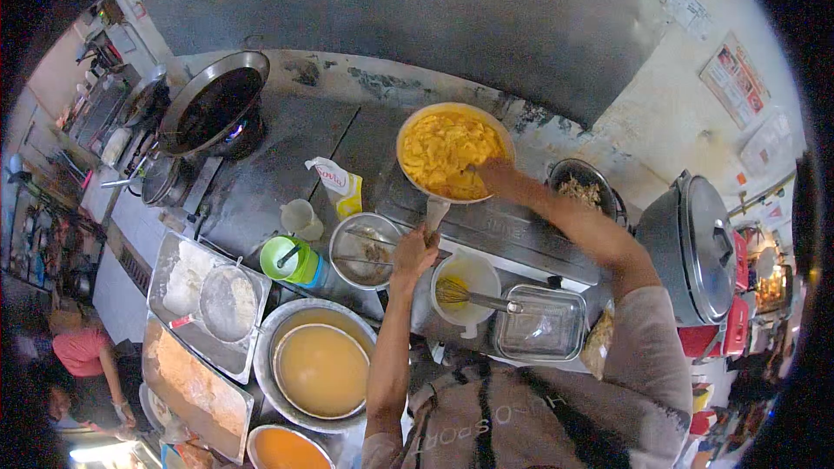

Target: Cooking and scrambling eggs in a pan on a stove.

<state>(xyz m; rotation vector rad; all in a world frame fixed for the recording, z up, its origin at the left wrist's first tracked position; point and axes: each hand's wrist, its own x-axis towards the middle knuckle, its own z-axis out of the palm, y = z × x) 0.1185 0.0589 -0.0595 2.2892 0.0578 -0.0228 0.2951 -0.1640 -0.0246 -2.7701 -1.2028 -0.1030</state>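
My left hand (416,251) is closed around the handle (436,213) of a frying pan. Yellow food like scrambled egg (449,146) fills the pan, which sits over the right part of a stove (492,225). My right hand (496,176) reaches over the pan's right rim, with its fingers low against the food. Blur hides whether it holds a utensil. Just below the stove, a whisk (479,299) rests in a translucent plastic jug (466,273) with some yellow liquid. To its left is a metal bowl (365,251), with skewer-like rods across it.
A wok of dark liquid (215,111) sits over a lit burner at left. Trays of white flour (186,280) and orange powder (195,384) lie near a pot of tan liquid (322,371). At right stand a glass dish (544,322) and a large lidded pot (697,247). A person (81,352) is at far left.
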